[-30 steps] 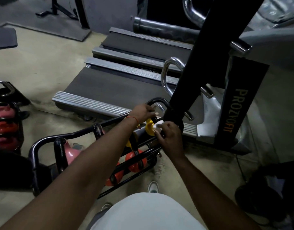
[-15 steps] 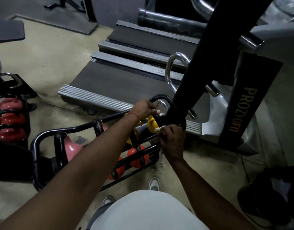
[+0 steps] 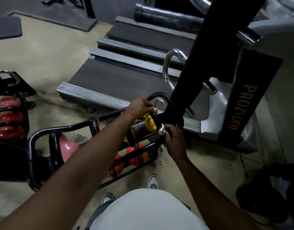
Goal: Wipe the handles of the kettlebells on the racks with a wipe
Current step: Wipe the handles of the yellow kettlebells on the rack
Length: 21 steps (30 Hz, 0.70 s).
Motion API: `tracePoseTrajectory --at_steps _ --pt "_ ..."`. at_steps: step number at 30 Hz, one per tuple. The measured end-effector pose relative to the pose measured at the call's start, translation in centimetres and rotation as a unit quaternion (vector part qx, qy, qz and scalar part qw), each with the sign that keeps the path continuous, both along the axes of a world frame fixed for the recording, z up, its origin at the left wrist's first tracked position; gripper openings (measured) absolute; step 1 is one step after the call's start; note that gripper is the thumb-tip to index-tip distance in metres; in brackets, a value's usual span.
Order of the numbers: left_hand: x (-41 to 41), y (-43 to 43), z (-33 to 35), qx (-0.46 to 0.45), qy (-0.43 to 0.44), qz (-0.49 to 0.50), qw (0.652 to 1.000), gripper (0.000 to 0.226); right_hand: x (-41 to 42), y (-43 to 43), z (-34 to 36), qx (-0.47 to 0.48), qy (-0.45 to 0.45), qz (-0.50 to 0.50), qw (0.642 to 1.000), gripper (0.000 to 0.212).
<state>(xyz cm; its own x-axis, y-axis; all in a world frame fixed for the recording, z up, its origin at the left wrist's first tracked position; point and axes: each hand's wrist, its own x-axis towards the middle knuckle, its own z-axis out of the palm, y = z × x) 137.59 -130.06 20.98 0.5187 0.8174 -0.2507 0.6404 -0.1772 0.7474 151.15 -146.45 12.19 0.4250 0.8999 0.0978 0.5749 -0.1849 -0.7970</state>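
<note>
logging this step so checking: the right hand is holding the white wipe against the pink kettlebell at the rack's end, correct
Not quite. The head view shows the right hand holding the white wipe against the yellow kettlebell at the end of the rack; the pink kettlebell sits further along it.

The right hand (image 3: 173,140) has slid the wipe (image 3: 161,131) lower beside the yellow kettlebell (image 3: 149,124).

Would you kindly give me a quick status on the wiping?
Left hand atop yellow kettlebell, grip unclear. Right hand pinches white wipe beside it. Black machine upright close alongside.
</note>
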Motion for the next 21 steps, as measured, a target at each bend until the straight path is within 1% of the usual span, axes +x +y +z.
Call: tracePoseTrajectory --at_steps 2,4,6,8,9,11,13,15,17,19,21 --pt "0.1 -0.1 -0.1 -0.002 0.000 0.004 1.000 0.035 0.5 0.7 0.8 -0.033 0.012 0.010 0.999 0.018" --pt "0.0 0.0 0.0 -0.001 -0.002 0.006 1.000 0.035 0.8 2.1 1.9 -0.069 0.046 0.024 0.996 0.017" --pt "0.1 0.1 -0.2 -0.002 -0.006 0.009 1.000 0.035 1.0 3.2 2.9 -0.069 0.068 0.048 0.994 0.018" --pt "0.0 0.1 -0.4 -0.005 -0.007 0.014 1.000 0.035 0.9 3.0 2.9 -0.048 0.065 0.053 0.995 0.014" --pt "0.0 0.2 -0.5 -0.007 -0.007 0.017 1.000 0.036 0.8 2.3 2.6 -0.034 0.054 0.048 0.997 0.010" --pt "0.0 0.3 -0.7 -0.002 -0.001 0.018 1.000 0.035 0.5 0.6 1.5 -0.005 -0.008 0.041 0.999 0.006" --pt "0.1 0.3 -0.9 0.004 0.006 0.017 1.000 0.033 0.1 -0.3 0.7 0.016 -0.073 0.035 0.997 0.015" --pt "0.1 0.4 -1.0 0.008 0.006 0.021 1.000 0.035 -0.2 0.3 0.7 0.039 -0.119 0.031 0.992 0.023" --pt "0.1 0.5 -1.1 0.004 0.005 0.027 1.000 0.035 -0.5 1.3 1.3 0.059 -0.135 0.032 0.989 0.026" --pt "0.2 0.7 -1.3 0.002 0.009 0.028 1.000 0.036 -0.2 2.3 1.8 0.068 -0.094 0.029 0.993 0.020" --pt "0.3 0.8 -1.5 -0.003 0.011 0.032 0.999 0.037 0.6 2.5 1.9 0.041 -0.012 0.037 0.998 0.011"
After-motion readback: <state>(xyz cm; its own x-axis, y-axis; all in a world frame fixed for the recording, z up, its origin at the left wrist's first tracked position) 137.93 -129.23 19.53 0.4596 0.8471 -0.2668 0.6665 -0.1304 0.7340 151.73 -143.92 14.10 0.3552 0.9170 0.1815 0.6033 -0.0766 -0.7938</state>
